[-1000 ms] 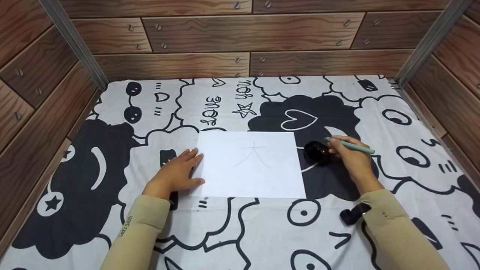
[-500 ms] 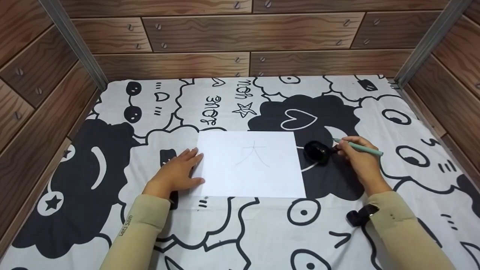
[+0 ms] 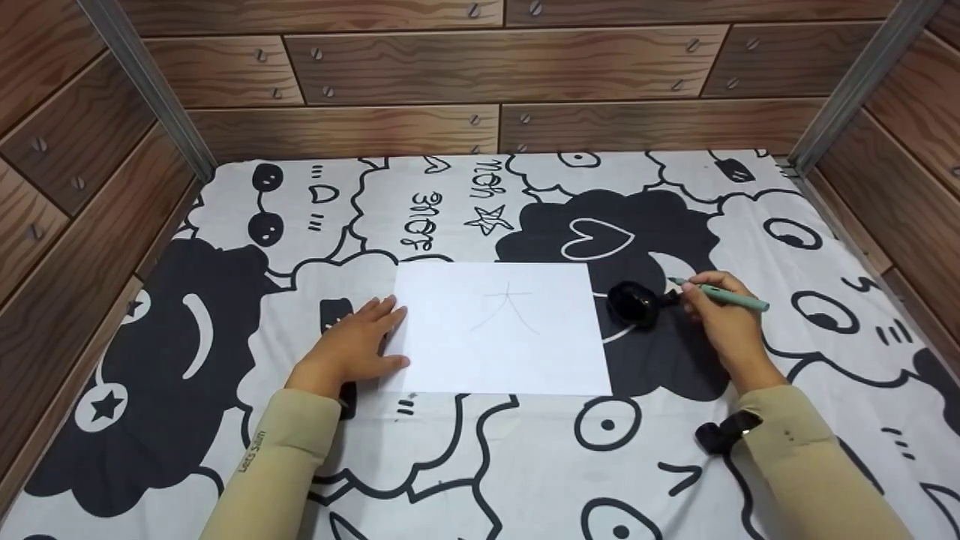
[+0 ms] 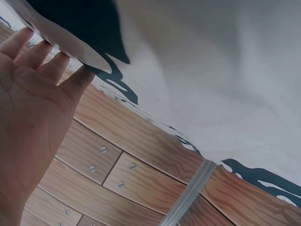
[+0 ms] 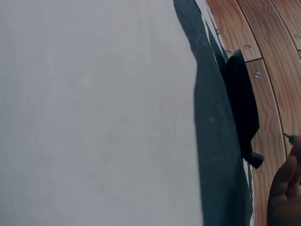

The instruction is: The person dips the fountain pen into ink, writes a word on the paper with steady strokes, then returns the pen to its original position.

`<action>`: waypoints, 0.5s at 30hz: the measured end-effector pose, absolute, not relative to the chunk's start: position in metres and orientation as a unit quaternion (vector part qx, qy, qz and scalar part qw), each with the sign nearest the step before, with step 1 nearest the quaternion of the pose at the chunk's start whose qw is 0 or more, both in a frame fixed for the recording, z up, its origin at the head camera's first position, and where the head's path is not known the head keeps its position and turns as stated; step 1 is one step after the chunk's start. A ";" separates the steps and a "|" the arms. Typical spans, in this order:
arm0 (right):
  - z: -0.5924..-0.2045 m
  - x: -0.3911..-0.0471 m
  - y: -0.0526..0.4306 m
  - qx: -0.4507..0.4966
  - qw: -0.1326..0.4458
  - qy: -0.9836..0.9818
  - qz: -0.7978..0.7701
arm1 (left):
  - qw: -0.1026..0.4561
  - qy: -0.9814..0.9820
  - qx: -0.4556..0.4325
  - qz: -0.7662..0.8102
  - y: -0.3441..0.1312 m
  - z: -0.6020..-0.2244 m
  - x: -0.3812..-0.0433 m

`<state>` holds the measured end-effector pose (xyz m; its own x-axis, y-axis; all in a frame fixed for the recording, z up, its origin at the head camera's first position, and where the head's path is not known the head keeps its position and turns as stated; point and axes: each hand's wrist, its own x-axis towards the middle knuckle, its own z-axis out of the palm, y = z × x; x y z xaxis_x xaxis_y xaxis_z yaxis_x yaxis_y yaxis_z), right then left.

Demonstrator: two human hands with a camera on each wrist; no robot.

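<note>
A white sheet of paper (image 3: 450,360) lies mid-table, bearing a thin dark drawing (image 3: 508,307) of a few crossing strokes. My left hand (image 3: 352,345) rests at the paper's left edge, fingers and thumb spread; its palm side shows in the left wrist view. To the right of the sheet, my right hand (image 3: 727,322) pinches a slim green pen (image 3: 739,299), its tip pointing left and off the paper. Just left of that hand lies a shiny black round thing (image 3: 632,305) with a short stem. In the right wrist view only part of the right hand (image 5: 287,193) and the pen's tip end (image 5: 292,139) show.
A white cloth (image 3: 540,465) with black cartoon faces covers the table. Wood-patterned panels (image 3: 495,67) stand behind and at both sides, with grey metal posts (image 3: 862,82) at the corners. A small black device (image 3: 726,432) is worn on the right wrist.
My right hand has shifted right with the pen, away from the black round thing, whose stem now shows more. The left hand and the paper have stayed put.
</note>
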<state>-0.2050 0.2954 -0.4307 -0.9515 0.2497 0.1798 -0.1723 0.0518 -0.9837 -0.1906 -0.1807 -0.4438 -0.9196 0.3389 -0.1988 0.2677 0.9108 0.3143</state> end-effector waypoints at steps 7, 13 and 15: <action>-0.447 -0.212 0.309 0.006 0.118 -0.699 0.705 | 0.122 0.969 0.161 0.142 -0.181 -0.443 -0.190; -0.449 -0.210 0.317 0.085 0.071 -0.685 0.720 | 0.110 0.968 0.175 0.143 -0.182 -0.444 -0.190; -0.447 -0.207 0.320 0.106 0.052 -0.682 0.722 | 0.110 0.968 0.176 0.141 -0.182 -0.444 -0.190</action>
